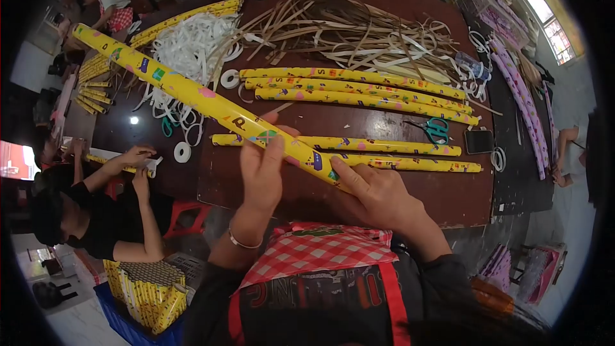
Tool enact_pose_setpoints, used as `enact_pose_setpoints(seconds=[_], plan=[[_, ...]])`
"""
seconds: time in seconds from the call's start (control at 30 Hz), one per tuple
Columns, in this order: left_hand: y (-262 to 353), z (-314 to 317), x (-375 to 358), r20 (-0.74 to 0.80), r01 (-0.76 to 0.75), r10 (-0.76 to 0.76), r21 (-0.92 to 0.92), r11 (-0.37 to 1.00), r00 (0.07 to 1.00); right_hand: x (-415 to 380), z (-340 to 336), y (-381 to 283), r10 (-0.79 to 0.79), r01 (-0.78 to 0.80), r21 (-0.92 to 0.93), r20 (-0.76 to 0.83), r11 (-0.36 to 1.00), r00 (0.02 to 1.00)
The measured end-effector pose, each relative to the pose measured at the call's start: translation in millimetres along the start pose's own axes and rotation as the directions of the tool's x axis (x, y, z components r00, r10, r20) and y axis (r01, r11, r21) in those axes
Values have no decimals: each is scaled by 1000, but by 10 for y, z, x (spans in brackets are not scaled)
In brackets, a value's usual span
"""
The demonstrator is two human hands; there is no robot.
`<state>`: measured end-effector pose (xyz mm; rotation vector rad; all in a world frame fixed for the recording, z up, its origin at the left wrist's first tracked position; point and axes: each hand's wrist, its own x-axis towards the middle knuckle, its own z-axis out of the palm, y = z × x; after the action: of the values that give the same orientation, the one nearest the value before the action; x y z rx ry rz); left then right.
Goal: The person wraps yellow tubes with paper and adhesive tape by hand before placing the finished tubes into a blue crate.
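Note:
A long yellow patterned tube point(192, 95) slants across the view, raised above the dark red table point(282, 189). My left hand point(264, 160) grips it near the middle of the frame, thumb on top. Around its near end, my right hand point(375, 192) is closed with the index finger lying along the tube. Under and behind it, two yellow tubes point(397, 146) rest on the table. Farther back lies a group of several similar yellow tubes point(365, 86). Teal-handled scissors point(437, 131) and a dark phone point(478, 141) are to the right of my hands.
Brown strips point(346, 29) and white ribbon strips point(192, 41) pile up at the back. Tape rolls point(182, 152) sit on the left. A co-worker in black point(96, 218) works at the left, beside a blue crate point(138, 327) of tubes. Purple tubes point(519, 106) lie right.

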<state>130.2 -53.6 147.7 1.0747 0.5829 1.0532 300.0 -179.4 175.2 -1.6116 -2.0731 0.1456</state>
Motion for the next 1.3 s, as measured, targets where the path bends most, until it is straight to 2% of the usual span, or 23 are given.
enact_pose_setpoints(seconds=[0.2,0.37,0.5,0.57,0.63,0.67,0.73,0.77,0.87,1.1,1.2,1.27,1.3], plan=[[-87,121,-162,76,80,-75,-66,995,994,39,-35,-21,19,-18,-52,26,999,999],[-133,68,-213,91,93,-89,-39,995,992,33,42,-18,5,-4,29,-28,1000,1000],[-198,40,-226,100,138,-137,-5,990,985,40,16,-21,53,-55,22,79,998,995],[-339,-8,-260,107,208,-199,-85,974,974,-14,66,-1,85,-82,-28,138,996,987],[-476,-65,-302,141,279,-256,-184,942,956,-68,165,32,50,-53,32,78,998,996],[-515,-81,-323,120,246,-225,-205,947,967,-116,257,101,-10,7,84,45,996,999],[-576,-125,-415,133,385,-362,-244,890,922,-213,329,85,71,-84,59,189,995,979],[-584,-158,-456,127,406,-387,-216,888,913,-270,390,97,106,-125,64,244,990,964],[-716,-287,-573,154,413,-388,-194,890,909,-331,473,79,127,-164,83,337,983,933],[-854,-387,-647,189,412,-382,-156,898,904,-447,598,98,127,-196,162,357,967,925],[-793,-335,-622,218,333,-296,-160,929,930,-475,610,111,148,-223,181,355,958,923],[-658,-252,-569,84,503,-497,-215,837,864,-446,605,95,153,-220,153,360,963,920],[-729,-227,-564,84,504,-499,-214,837,863,-435,604,93,154,-222,154,361,963,920]])
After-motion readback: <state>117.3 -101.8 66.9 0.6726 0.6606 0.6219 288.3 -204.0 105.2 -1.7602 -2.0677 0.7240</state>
